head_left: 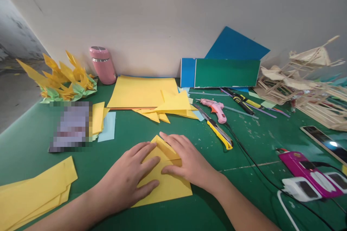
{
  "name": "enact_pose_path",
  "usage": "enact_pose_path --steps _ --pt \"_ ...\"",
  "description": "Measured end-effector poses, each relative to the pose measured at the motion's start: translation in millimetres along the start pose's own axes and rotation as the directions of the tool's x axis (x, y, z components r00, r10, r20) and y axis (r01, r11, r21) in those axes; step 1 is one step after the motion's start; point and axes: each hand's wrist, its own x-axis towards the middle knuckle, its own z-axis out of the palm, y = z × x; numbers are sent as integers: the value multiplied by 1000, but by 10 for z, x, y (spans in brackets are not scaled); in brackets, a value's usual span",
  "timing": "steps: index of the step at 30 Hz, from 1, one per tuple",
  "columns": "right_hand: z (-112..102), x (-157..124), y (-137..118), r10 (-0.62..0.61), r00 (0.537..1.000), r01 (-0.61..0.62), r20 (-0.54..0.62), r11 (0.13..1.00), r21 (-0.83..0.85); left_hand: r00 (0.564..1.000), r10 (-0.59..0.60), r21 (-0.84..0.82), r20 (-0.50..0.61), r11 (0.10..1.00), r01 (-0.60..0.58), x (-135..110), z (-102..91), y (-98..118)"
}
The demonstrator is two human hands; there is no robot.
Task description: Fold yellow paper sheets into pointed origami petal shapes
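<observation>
Neither hand is clenched: the left hand (130, 173) and right hand (187, 158) lie loosely open, pressing on a sheet of yellow paper (165, 189). It rests flat on the green table (132, 133) right before the person, smooth and matte, its far end folded to a point with a crisp flap on the right. Whether the right fingertips also pinch that flap, I can't quite tell from here.

Both forearms slant inward from the near edge; the left fingers are spread, the right ones bent across the fold with the thumb apart.

Just beyond lie sharp-cornered folded pieces (175, 103) beside a broad paper stack (139, 92). To the right are a yellow-handled knife (221, 135) and a pink plastic glue gun (214, 109). Farther out, spiky orange paper petals (66, 72) stand at left, near a glossy pink bottle (103, 66); a thin-stick wooden model (294, 85) stands at right.
</observation>
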Motion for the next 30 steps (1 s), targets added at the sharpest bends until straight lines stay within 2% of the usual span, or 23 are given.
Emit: enact_pose_path --steps 4,8,10,13,17,24,30 --pt "8 -42 0 36 999 -35 -27 999 36 1000 -18 -58 -18 998 17 48 -36 -35" --pt "73 -31 28 0 989 8 -151 998 55 999 -37 -51 -29 998 35 74 -25 -67" --pt "102 -16 46 14 971 7 -237 996 88 999 -32 -12 -6 999 32 72 -4 -81" --pt "117 10 77 115 936 -70 -334 987 144 998 -31 59 62 998 27 69 9 -92" --pt "94 42 131 182 890 -150 -418 983 109 990 -24 100 142 995 10 77 -1 -97" --pt "76 53 178 21 892 -63 -452 995 -79 982 16 56 189 998 -27 67 48 -150" --pt "93 0 146 -122 894 70 -431 988 -135 981 -1 14 195 1000 -2 68 43 -163"
